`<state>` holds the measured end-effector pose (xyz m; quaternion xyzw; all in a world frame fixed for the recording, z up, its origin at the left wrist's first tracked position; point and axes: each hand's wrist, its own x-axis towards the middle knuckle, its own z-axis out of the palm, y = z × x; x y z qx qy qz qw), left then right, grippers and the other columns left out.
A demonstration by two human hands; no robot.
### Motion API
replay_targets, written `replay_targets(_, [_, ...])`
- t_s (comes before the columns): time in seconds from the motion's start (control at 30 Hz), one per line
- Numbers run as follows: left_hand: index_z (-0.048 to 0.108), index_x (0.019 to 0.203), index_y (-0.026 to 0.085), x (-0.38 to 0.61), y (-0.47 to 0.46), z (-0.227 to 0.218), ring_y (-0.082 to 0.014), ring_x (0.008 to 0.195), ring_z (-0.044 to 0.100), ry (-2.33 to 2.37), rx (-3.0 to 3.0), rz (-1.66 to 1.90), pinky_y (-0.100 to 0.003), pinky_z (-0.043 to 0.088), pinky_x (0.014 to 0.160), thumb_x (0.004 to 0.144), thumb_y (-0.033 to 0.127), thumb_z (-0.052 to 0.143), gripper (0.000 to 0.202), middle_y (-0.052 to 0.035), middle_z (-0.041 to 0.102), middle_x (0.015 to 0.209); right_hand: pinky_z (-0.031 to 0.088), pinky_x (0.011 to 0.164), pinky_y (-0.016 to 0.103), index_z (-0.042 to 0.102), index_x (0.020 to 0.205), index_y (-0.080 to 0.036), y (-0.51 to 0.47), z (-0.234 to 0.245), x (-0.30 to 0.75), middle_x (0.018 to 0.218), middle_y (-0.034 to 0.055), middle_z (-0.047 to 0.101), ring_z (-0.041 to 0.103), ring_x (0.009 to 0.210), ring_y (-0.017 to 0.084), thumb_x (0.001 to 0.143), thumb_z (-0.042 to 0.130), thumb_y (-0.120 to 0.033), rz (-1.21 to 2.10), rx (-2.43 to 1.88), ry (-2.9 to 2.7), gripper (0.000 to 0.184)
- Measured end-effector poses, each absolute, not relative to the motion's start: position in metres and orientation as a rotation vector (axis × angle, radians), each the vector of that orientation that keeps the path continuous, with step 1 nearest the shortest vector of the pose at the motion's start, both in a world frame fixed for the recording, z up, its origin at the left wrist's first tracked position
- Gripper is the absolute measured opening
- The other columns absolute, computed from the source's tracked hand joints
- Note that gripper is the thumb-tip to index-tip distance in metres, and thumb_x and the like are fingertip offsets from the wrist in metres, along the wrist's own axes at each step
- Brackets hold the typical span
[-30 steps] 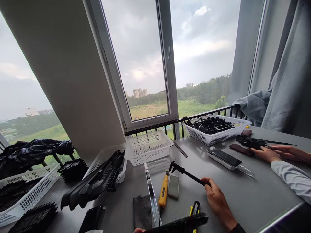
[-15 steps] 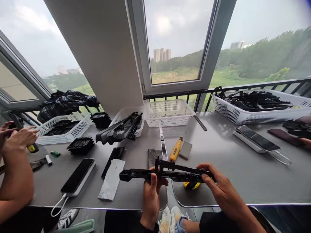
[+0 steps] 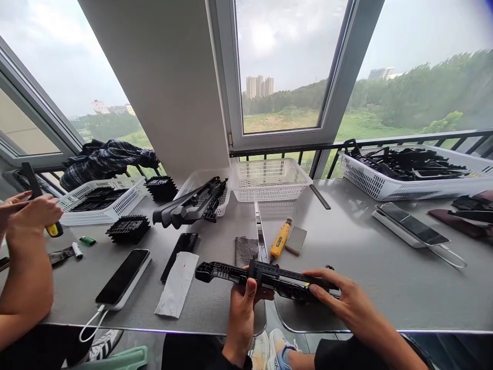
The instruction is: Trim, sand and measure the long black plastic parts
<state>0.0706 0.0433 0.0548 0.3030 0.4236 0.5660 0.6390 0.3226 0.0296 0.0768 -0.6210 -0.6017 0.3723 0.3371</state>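
Note:
A long black plastic part (image 3: 221,272) lies crosswise above the near table edge, its blocky end to the left. Alongside its upper edge runs a black vernier caliper (image 3: 283,272) with scale marks. My left hand (image 3: 242,311) is closed around the middle of the plastic part, its thumb up by the caliper jaws. Toward the right end, my right hand (image 3: 348,298) pinches the caliper beam; whether its fingers also grip the plastic part is hidden. Beyond my hands lie a yellow handheld tool (image 3: 280,240), a small grey block (image 3: 296,240) and a dark grey cloth (image 3: 246,250).
White baskets (image 3: 271,193) line the back, one at right (image 3: 370,182) heaped with black parts. Dark handle-like parts (image 3: 185,208) lean in another. Phones (image 3: 122,277), a white paper (image 3: 177,285) and black stacks (image 3: 129,229) sit left. A co-worker's hands (image 3: 36,213) work at far left.
The caliper has turned so its scale face shows and now lies closer along the plastic part. My right hand has shifted slightly left. The co-worker's held tool at left has been raised upright.

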Motion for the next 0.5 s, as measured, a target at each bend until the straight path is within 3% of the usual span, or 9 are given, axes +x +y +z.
replay_targets(0.17, [0.076, 0.121, 0.014, 0.072, 0.040, 0.061, -0.0275, 0.077, 0.080, 0.983, 0.700, 1.270, -0.038, 0.064, 0.074, 0.071, 0.076, 0.091, 0.081, -0.0102, 0.082, 0.091, 0.055, 0.099, 0.045, 0.087, 0.120, -0.026, 0.035, 0.079, 0.327, 0.116, 0.0129, 0.083, 0.073, 0.108, 0.034, 0.093, 0.062, -0.064, 0.944, -1.663, -1.666, 0.053])
replay_targets(0.3, [0.076, 0.118, 0.014, 0.072, 0.040, 0.058, -0.0295, 0.080, 0.082, 0.969, 0.730, 1.252, -0.039, 0.066, 0.075, 0.071, 0.077, 0.091, 0.080, -0.0120, 0.083, 0.095, 0.052, 0.097, 0.047, 0.089, 0.107, -0.026, 0.040, 0.084, 0.330, 0.105, 0.0126, 0.081, 0.069, 0.105, 0.035, 0.092, 0.060, -0.064, 0.962, -1.678, -1.759, 0.050])
replay_targets(0.5, [0.071, 0.118, 0.015, 0.072, 0.041, 0.053, -0.0312, 0.082, 0.083, 0.923, 0.757, 1.213, -0.042, 0.069, 0.077, 0.075, 0.074, 0.091, 0.075, -0.0101, 0.081, 0.094, 0.051, 0.080, 0.038, 0.085, 0.097, -0.025, 0.040, 0.097, 0.322, 0.094, 0.0083, 0.078, 0.070, 0.086, 0.027, 0.095, 0.056, -0.058, 1.016, -1.638, -1.823, 0.045])
